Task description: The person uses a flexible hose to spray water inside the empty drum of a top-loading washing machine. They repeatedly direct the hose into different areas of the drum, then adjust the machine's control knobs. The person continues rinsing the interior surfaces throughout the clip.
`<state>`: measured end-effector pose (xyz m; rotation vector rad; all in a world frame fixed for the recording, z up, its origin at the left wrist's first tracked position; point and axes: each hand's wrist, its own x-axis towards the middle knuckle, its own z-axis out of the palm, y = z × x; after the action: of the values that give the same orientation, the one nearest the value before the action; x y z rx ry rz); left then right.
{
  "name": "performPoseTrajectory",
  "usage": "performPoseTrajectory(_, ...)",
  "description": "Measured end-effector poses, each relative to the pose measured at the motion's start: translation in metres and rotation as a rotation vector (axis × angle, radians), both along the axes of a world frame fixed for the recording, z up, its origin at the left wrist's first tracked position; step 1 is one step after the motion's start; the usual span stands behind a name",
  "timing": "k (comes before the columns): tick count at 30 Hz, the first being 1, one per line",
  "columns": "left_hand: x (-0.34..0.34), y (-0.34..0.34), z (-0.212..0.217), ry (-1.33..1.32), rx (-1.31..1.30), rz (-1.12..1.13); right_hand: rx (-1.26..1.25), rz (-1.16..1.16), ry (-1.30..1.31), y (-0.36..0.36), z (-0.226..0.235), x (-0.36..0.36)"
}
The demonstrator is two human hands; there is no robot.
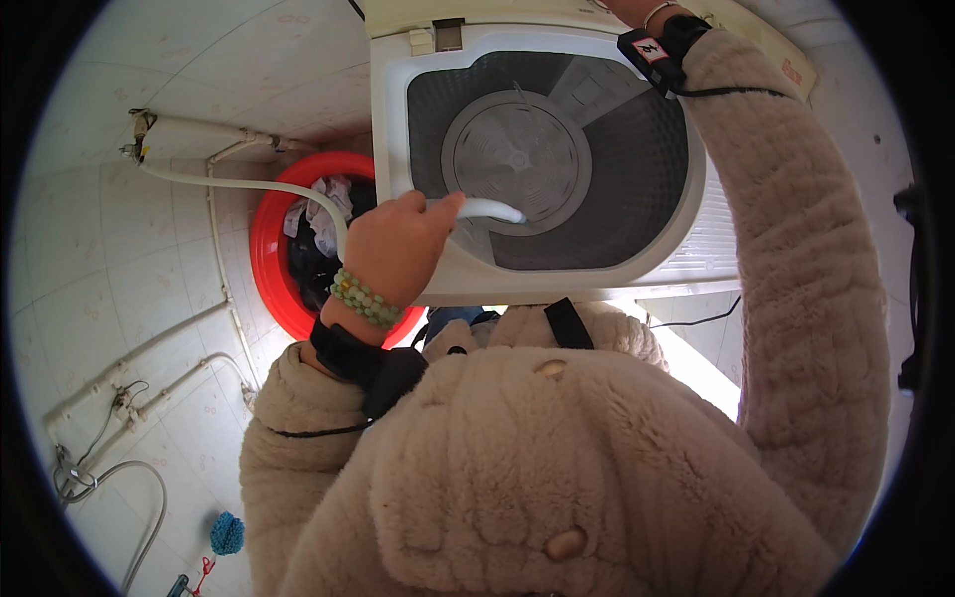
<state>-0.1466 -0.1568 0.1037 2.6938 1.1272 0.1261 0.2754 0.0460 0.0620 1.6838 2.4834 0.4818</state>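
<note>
My left hand [401, 244] is closed around a pale hose [492, 209] near its end. That end points over the grey tub [627, 214] of a top-loading washing machine [557, 289]. From a wall tap [139, 134] on the left the hose runs across and behind my left wrist. A round ridged disc [517, 159] sits at the tub's bottom. My right hand [642, 10] reaches to the control panel [537, 10] along the machine's far edge. The picture's upper edge cuts off its fingers, so their grip is hidden.
Left of the machine stands a red basin [269, 254] with white and dark cloth [323, 224] inside. Pipes [224, 269] run along the tiled wall. A thin black cord [696, 318] hangs below the machine's front right. A blue brush head [227, 533] is at the lower left.
</note>
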Motion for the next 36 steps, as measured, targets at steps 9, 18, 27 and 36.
performPoseTrajectory(9,0.012,0.001,-0.006,-0.219,-0.052,0.141,0.027,-0.018,0.11,-0.002,-0.003,0.001)
performPoseTrajectory(18,0.04,-0.001,-0.019,-0.455,-0.049,0.226,-0.012,-0.031,0.085,-0.005,0.003,-0.002)
performPoseTrajectory(27,0.039,-0.005,-0.023,-0.464,0.043,0.198,-0.029,-0.058,0.047,-0.006,0.006,-0.005)
performPoseTrajectory(36,0.043,-0.002,-0.027,-0.493,-0.038,0.159,-0.014,-0.039,0.088,-0.004,0.006,-0.005)
